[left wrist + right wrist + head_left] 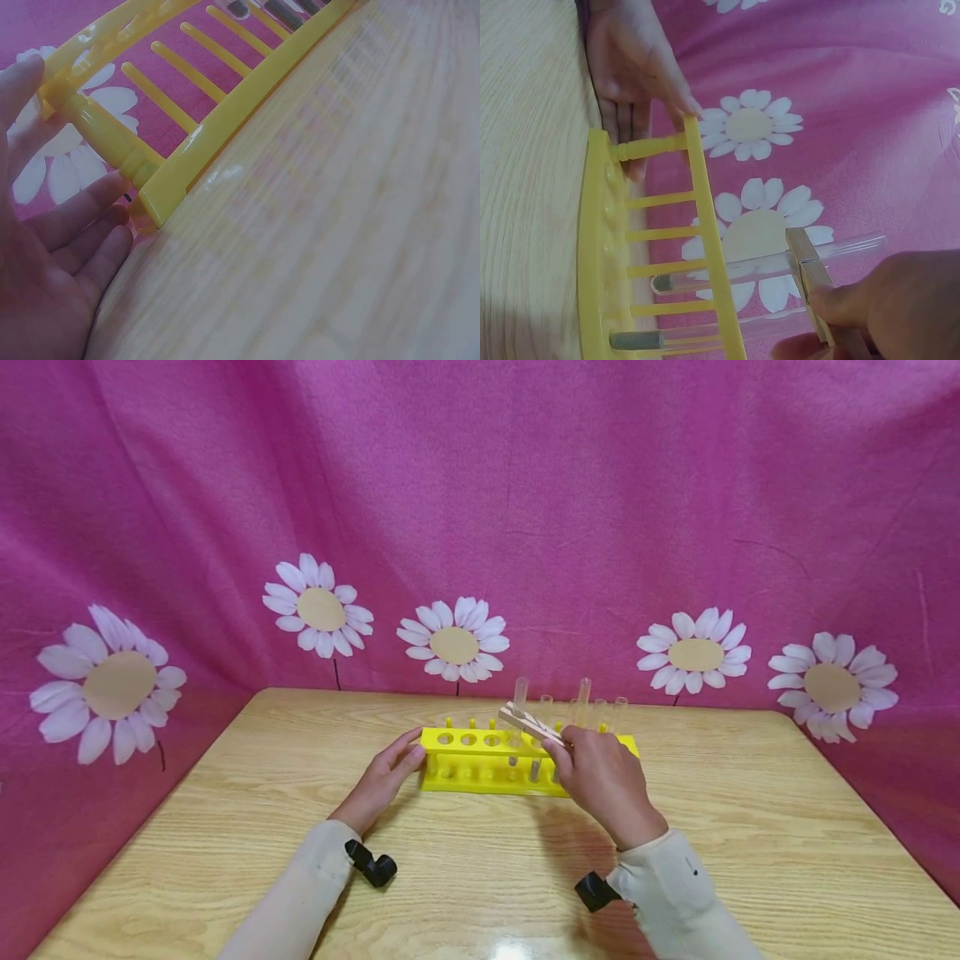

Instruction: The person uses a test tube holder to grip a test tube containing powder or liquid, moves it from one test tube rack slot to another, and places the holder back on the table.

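A yellow test tube rack stands on the table with several glass tubes in its right part. My left hand holds the rack's left end, thumb at the top bar and the other fingers along the end post. My right hand pinches a wooden test tube clamp, whose jaws are around the upper part of a test tube. That tube passes through a top hole, its grey bottom raised off the base. A neighbouring tube sits lower, with grey matter inside.
Another tube sticks up higher than those near it, behind my right hand. The wooden table stretches in front of the rack. A pink curtain with white flowers hangs behind the table.
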A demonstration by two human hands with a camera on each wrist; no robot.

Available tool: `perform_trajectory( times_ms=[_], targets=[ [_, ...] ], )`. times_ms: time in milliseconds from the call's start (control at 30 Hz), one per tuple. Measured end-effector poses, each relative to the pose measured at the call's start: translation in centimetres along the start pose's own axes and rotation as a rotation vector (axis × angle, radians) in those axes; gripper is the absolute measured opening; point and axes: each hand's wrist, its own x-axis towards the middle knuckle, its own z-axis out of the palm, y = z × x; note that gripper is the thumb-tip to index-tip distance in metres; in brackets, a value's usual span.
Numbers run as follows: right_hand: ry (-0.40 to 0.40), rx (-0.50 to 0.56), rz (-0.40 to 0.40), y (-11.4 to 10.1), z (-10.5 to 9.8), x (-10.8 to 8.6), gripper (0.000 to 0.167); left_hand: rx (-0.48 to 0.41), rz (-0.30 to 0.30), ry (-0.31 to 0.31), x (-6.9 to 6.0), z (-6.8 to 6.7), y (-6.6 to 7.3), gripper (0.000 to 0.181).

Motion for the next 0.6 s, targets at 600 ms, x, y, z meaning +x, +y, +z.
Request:
perform_trajectory(
  times_ms=[600],
  targets=[
    [-0.018, -0.003, 0.002, 0.0, 0.1, 0.0, 0.024, -0.002, 0.033, 0.022, 1.5, -0.1, -2.6, 0.065]
  ],
)
